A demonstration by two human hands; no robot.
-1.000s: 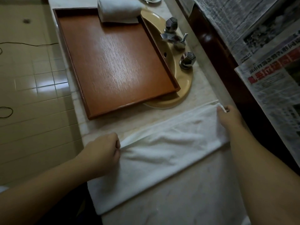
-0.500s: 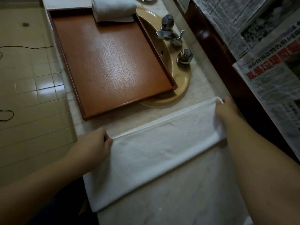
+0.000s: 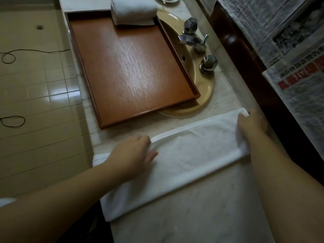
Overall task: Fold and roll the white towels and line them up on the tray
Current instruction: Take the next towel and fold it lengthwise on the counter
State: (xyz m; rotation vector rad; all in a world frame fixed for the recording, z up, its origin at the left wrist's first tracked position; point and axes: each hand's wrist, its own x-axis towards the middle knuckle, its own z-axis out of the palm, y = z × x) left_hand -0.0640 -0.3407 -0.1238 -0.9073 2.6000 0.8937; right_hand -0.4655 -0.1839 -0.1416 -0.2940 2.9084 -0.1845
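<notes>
A white towel (image 3: pixel 189 160) lies folded into a long strip across the marble counter, just in front of the brown wooden tray (image 3: pixel 98 102). My left hand (image 3: pixel 135 153) rests flat on the strip's left part, fingers spread over the cloth. My right hand (image 3: pixel 250 123) pinches the far right corner of the towel. One rolled white towel (image 3: pixel 134 12) lies at the far end of the tray. The rest of the tray floor is bare.
The tray sits partly over a beige sink (image 3: pixel 201 95) with a chrome faucet (image 3: pixel 192 40) and two knobs. Newspaper sheets (image 3: pixel 298 76) hang on the right wall. The counter's left edge drops to a tiled floor (image 3: pixel 35 102) with black cables.
The towel's folded edge has been pulled straight and flattened. My left hand let go of its pinch and moved right onto the cloth, fingers now spread. My right hand stays on its corner.
</notes>
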